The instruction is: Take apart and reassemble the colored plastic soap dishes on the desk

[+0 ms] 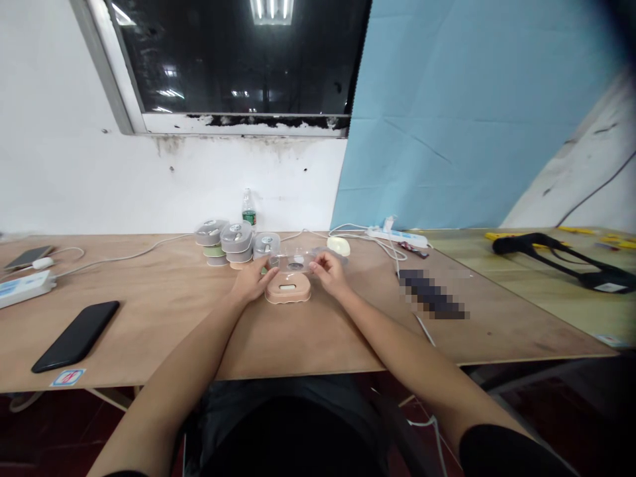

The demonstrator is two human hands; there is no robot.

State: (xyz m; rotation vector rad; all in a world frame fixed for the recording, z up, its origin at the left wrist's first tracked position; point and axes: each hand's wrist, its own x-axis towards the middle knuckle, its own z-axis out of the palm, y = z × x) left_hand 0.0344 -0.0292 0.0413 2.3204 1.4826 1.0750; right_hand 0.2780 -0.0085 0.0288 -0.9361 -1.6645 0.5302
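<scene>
I'm pinching the clear lid [295, 263], left hand [251, 280] and right hand [330, 271], the box [288, 291] lying crosswise just bodyward, nearer the left.

Legible text: none | far, bottle [248, 203], green label [249, 217]: too small | near left, table [163, 338], sticker [68, 377]: unreadable | right, black frame [534, 241], white label [611, 287]: unreadable

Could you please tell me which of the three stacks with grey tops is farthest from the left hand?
The leftmost stack; the middle stack and rightmost stack both stand closer to the left hand.
</scene>
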